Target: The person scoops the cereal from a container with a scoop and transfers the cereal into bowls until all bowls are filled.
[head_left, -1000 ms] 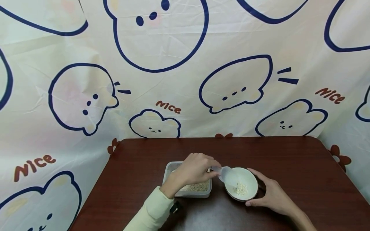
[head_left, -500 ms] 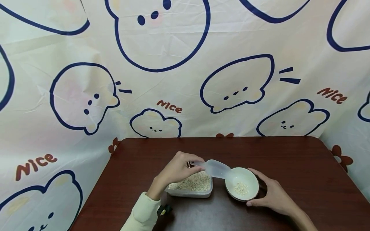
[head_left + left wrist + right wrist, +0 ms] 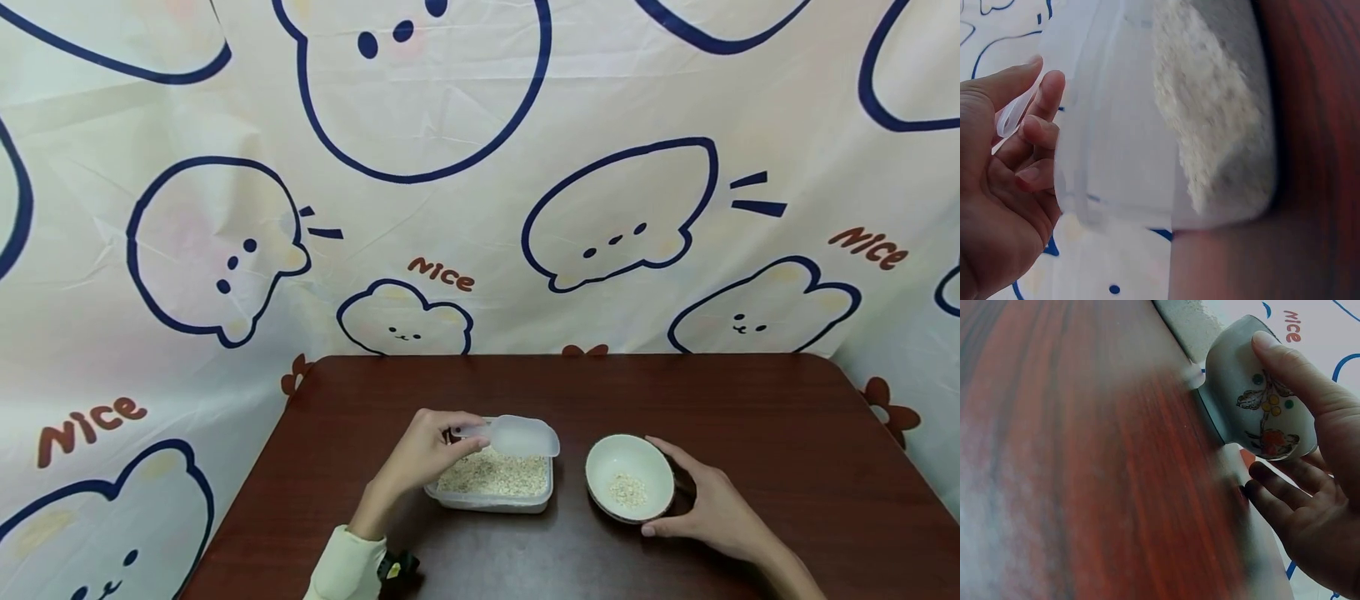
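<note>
Thumb and fingers of my left hand (image 3: pixel 420 458) pinch the handle of a translucent plastic scoop (image 3: pixel 525 436), its bowl end over the far side of a clear rectangular container (image 3: pixel 491 503). Rolled oats (image 3: pixel 491 477) fill much of that container; the left wrist view shows the oats (image 3: pixel 1210 94) through its wall. To the right stands a small white bowl (image 3: pixel 622 458) with a few oats (image 3: pixel 627 490) at the bottom. My right hand (image 3: pixel 705 508) grips the bowl from its right side, thumb near the front rim. In the right wrist view the bowl's outside (image 3: pixel 1235 369) carries a painted flower pattern.
Everything stands on a dark red-brown wooden table (image 3: pixel 360 392). Behind it hangs a pale cloth (image 3: pixel 495 325) printed with blue-outlined cartoon animals. A dark strap with a small device (image 3: pixel 397 567) sits at my left wrist, by the light sleeve (image 3: pixel 345 567).
My left hand has moved left with the scoop, from over the bowl's edge back above the oat container. The right hand keeps its grip and the bowl stays in place.
</note>
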A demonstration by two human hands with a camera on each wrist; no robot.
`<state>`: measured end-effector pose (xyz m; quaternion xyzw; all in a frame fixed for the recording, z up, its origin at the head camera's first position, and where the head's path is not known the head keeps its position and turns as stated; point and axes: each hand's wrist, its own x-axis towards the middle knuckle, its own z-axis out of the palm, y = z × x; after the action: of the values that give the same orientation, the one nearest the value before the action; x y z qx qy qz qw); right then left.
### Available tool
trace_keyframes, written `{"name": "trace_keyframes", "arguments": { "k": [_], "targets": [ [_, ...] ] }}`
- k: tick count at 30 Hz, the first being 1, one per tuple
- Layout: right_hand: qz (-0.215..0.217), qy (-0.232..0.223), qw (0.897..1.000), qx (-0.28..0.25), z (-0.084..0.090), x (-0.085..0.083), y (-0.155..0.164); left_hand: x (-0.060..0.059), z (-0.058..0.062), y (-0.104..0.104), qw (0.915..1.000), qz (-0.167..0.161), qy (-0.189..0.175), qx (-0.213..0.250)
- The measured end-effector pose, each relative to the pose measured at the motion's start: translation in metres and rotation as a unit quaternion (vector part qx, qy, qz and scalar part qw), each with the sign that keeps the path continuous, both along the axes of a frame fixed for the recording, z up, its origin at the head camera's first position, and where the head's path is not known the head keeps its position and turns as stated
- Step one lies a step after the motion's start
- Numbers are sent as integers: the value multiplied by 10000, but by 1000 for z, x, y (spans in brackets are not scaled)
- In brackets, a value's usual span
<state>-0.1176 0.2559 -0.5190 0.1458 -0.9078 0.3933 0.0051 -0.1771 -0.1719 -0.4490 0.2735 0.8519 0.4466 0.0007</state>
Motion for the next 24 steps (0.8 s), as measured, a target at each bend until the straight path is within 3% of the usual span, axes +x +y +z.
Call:
{"name": "trace_keyframes", "arguments": {
  "k": [14, 24],
  "targets": [
    [27, -113, 9999, -58, 2, 0, 1, 9, -4, -35, 9983, 538, -71, -214],
    [63, -97, 9999, -119, 0, 0, 1, 11, -2, -56, 9964, 540, 118, -638]
  ]
}}
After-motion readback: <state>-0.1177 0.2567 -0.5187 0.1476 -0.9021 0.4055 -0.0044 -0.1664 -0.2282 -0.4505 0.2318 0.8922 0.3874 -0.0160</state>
